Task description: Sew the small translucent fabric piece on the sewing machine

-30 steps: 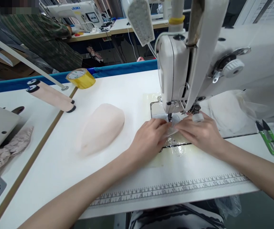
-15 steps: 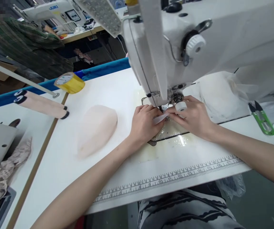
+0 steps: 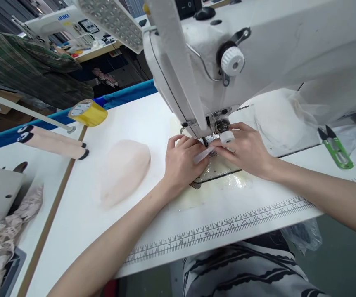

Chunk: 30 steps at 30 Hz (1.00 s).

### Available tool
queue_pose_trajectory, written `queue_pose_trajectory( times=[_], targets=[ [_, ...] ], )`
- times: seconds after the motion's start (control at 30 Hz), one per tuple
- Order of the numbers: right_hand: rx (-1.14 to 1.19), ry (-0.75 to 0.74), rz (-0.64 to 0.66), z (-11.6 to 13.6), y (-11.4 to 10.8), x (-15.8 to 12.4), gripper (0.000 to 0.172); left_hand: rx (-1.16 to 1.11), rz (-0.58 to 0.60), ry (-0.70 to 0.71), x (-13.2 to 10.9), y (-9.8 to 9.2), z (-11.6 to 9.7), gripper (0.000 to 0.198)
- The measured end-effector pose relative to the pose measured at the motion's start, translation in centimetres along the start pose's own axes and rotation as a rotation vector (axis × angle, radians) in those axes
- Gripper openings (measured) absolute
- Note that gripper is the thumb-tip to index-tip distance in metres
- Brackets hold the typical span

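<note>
Both my hands work close together under the head of a white sewing machine (image 3: 178, 74). My left hand (image 3: 184, 163) is closed on a narrow strip of sheer white fabric (image 3: 203, 155) just left of the needle area. On the other side, my right hand (image 3: 244, 150) pinches the strip's far end near the presser foot, its fingers partly behind a white knob (image 3: 226, 137). The needle tip is hard to make out. Left of my hands, a pale pink bra cup (image 3: 125, 171) lies on the white table (image 3: 153, 222).
Yellow tape (image 3: 89, 112) and pink rolls (image 3: 52, 142) lie at the left. Green thread snips (image 3: 335, 147) and white fabric (image 3: 285, 119) are at the right. A ruler strip (image 3: 221, 231) runs along the front edge. Beyond, a person in a plaid shirt (image 3: 26, 66) sits near another machine.
The camera view has shifted a little, so the machine appears further left. My hands keep nearly the same place and grip on the strip.
</note>
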State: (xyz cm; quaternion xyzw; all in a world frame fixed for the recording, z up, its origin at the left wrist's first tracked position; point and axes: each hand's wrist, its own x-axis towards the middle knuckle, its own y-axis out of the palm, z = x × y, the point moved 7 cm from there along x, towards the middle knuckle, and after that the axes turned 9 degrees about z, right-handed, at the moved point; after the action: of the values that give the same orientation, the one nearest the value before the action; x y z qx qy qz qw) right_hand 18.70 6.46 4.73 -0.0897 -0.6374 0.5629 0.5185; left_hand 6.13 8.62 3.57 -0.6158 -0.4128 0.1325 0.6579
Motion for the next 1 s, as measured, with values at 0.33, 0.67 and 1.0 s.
queue_pose_trajectory(
  times=[0.33,0.67,1.0],
  targets=[
    [-0.017,-0.008,0.019,0.0,0.2,-0.1,0.021,0.009,-0.043,0.191,-0.2,-0.4,-0.5,0.004],
    [0.007,-0.176,0.130,2.0,0.2,-1.2,0.017,0.202,0.047,0.326,-2.5,-1.5,-2.7,0.021],
    [-0.081,-0.239,0.160,2.9,0.4,-1.7,0.018,0.255,0.096,0.194,-4.3,-1.4,-3.7,0.030]
  ],
)
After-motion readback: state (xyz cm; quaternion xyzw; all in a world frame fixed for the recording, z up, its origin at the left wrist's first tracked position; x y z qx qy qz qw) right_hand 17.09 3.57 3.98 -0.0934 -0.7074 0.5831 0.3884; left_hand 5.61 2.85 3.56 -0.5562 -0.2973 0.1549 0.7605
